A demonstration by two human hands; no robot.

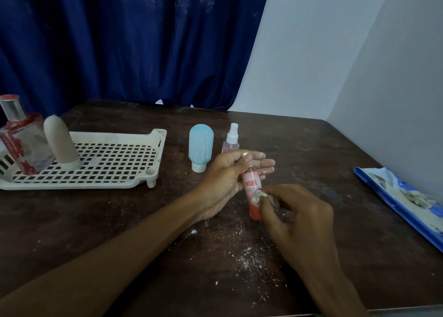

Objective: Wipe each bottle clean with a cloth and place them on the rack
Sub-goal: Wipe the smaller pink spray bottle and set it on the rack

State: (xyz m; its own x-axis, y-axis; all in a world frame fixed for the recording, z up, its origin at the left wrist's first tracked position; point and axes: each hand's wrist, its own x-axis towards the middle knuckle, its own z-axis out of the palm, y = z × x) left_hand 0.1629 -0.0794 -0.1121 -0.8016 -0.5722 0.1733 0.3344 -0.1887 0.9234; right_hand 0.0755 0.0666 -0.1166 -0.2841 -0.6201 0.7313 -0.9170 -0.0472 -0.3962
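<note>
Pink bottle (251,185) held above the tabletop (119,221), centre: left hand (223,182) grips it, thumb over the cap, fingers behind. Right hand (304,223), fingers curled, pinches a small cloth (262,197) against the bottle's lower half. Far left, the white rack (115,134) carries a glass bottle (21,139) and a beige bottle (62,141). A blue bottle (201,146) and a spray bottle (231,139) stand on the tabletop between rack and hands.
</note>
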